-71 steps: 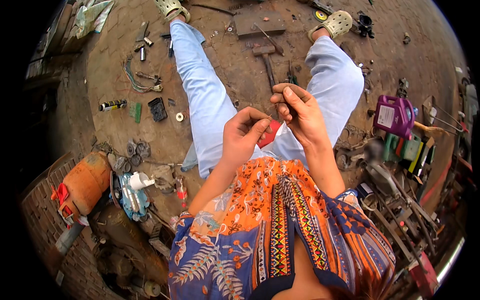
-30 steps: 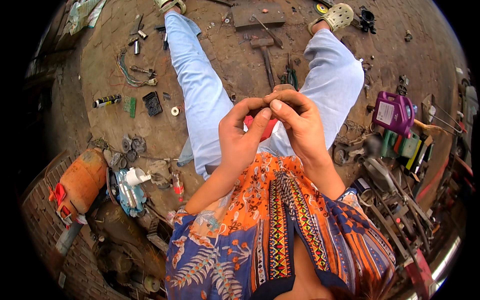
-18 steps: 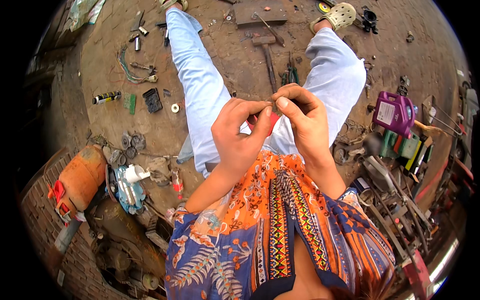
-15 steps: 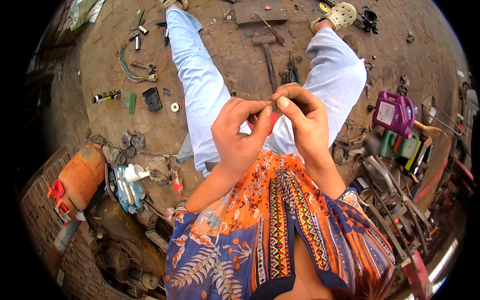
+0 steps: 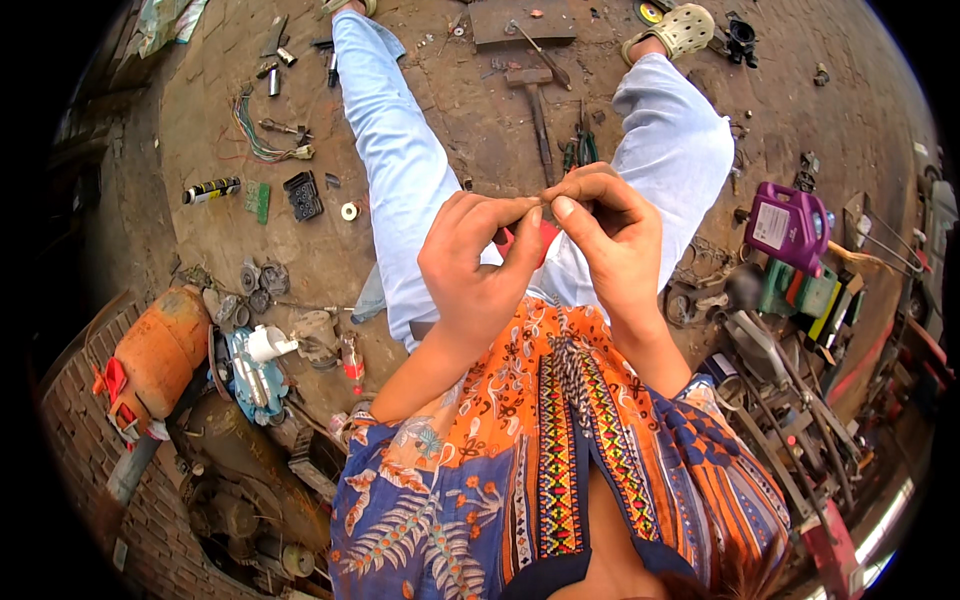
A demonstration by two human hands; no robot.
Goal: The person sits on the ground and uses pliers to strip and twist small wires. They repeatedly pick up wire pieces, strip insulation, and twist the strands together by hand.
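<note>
My left hand (image 5: pixel 478 255) and my right hand (image 5: pixel 610 235) meet above my lap, fingertips nearly touching. Each one pinches with thumb and forefinger. Whatever they hold between them is too small to make out; at most a thin dark bit shows at the fingertips. Behind the fingers, a red thing (image 5: pixel 547 243) shows between my thighs, mostly hidden. On the ground beyond the hands lie a hammer (image 5: pixel 538 118) and dark green-handled pliers (image 5: pixel 581 146).
Left of my leg lie a wire harness (image 5: pixel 262 140), a black tray (image 5: pixel 303 196), a green circuit board (image 5: pixel 258 202) and a white roll (image 5: pixel 350 211). An orange gas cylinder (image 5: pixel 160 350) stands lower left. A purple jug (image 5: pixel 788 228) and metal parts crowd the right.
My hands have drawn very slightly apart, the right one shifting a little to the right. Both keep their pinch; the things on the ground have not moved.
</note>
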